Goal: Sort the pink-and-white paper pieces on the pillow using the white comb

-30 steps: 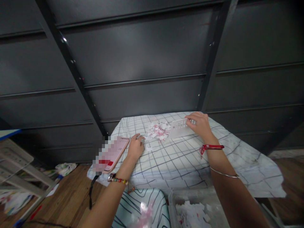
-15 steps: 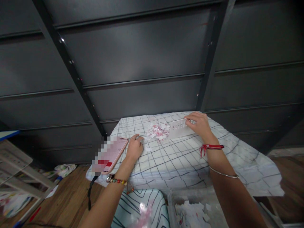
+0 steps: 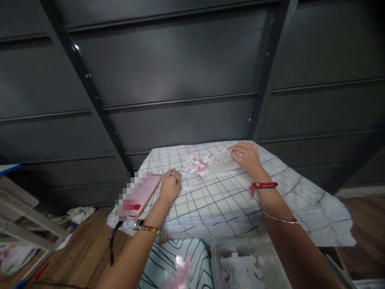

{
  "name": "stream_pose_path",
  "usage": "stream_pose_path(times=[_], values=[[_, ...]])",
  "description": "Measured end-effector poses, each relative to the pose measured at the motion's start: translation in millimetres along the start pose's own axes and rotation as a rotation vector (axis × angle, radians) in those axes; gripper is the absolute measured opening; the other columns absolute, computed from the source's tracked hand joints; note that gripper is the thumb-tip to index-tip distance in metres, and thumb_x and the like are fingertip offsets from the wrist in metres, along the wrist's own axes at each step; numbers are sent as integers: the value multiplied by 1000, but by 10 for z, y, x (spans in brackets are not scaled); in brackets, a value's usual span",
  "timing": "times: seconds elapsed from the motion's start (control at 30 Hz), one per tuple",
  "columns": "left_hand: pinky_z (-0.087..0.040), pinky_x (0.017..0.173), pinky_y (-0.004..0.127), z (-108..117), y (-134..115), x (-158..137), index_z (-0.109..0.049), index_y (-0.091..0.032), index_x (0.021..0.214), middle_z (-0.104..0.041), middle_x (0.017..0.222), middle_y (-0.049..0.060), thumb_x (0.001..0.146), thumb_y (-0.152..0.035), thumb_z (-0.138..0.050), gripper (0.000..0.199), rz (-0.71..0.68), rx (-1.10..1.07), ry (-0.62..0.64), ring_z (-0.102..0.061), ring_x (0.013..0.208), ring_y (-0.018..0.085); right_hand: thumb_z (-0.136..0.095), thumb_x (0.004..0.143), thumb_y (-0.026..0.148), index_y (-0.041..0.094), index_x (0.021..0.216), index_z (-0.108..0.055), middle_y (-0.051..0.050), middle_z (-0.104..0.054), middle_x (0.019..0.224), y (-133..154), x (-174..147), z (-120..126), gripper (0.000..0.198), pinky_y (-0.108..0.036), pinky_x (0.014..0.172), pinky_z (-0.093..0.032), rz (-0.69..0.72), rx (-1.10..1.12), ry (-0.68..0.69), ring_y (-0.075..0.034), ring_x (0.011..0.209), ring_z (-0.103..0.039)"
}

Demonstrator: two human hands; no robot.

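Observation:
My right hand [image 3: 246,157] grips the right end of a flat white plastic strip with a row of slots [image 3: 224,162], which stands on its long edge on the checked tablecloth [image 3: 210,200]. The strip's left end meets a heap of small white and pink paper scraps [image 3: 197,164]. To the left of the heap, my left hand [image 3: 170,184] rests on the cloth, its fingers apart and holding nothing. A few loose scraps [image 3: 187,188] lie close to its fingertips. Beside that hand lies a phone in a pink case [image 3: 147,194], partly blurred out.
Below the table's near edge are a teal item with black wavy lines [image 3: 195,257], a pink-and-clear plastic bag [image 3: 180,269] on it, and a clear bin [image 3: 215,253] with paper pieces [image 3: 240,267]. Dark panels [image 3: 180,76] stand behind the table. A grey frame [image 3: 21,200] is at left.
My right hand has shifted slightly left with the white slotted strip, and the scrap heap has moved a little left too. My left hand stays nearly in place.

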State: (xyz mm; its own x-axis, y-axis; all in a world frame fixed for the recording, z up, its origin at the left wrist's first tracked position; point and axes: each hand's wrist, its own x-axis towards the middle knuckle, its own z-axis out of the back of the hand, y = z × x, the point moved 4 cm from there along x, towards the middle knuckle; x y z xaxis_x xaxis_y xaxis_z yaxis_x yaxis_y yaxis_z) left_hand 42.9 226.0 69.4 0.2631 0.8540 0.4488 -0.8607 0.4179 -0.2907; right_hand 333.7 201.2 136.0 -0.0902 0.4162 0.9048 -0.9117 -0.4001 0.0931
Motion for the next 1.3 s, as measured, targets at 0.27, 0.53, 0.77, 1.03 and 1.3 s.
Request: stream_pose_path(times=[0.27, 0.53, 0.77, 1.03, 1.3], values=[[-37, 103, 40, -24, 20, 4, -67, -11, 98, -54, 122, 13, 70, 3, -45, 39, -7, -10, -22, -50, 114, 25, -50, 78, 22, 21, 75, -69, -2, -68, 73, 73, 12, 29, 19, -36, 71, -30, 25, 7, -46, -18, 74, -58], [-37, 103, 41, -20, 27, 1, -68, -13, 97, -54, 122, 11, 70, 4, -45, 40, -15, -16, -21, -50, 114, 24, -51, 76, 24, 22, 67, -68, -2, -66, 67, 10, 11, 31, 19, -35, 67, -39, 12, 179, -12, -18, 68, -59], [-36, 103, 40, -3, 3, 1, -67, -11, 99, -53, 124, 15, 70, 5, -44, 40, 9, -12, 0, -49, 115, 26, -53, 73, 22, 21, 67, -69, -3, -67, 67, -40, 18, 72, 17, -36, 66, -46, -8, 253, 5, -19, 67, -60], [-36, 103, 39, 1, -2, -8, -67, -9, 101, -51, 125, 16, 73, 2, -44, 38, 20, 3, 24, -49, 115, 26, -55, 73, 20, 21, 70, -69, -3, -67, 68, 137, 36, -16, 15, -33, 65, -48, 11, 422, 91, -18, 67, -61], [-38, 102, 42, -21, 21, -2, -67, -11, 98, -54, 123, 15, 71, 2, -43, 39, 1, -18, -8, -49, 115, 26, -57, 71, 21, 21, 71, -70, -3, -67, 70, 30, 37, 70, 13, -33, 65, -47, -91, 483, 67, -18, 68, -61]])
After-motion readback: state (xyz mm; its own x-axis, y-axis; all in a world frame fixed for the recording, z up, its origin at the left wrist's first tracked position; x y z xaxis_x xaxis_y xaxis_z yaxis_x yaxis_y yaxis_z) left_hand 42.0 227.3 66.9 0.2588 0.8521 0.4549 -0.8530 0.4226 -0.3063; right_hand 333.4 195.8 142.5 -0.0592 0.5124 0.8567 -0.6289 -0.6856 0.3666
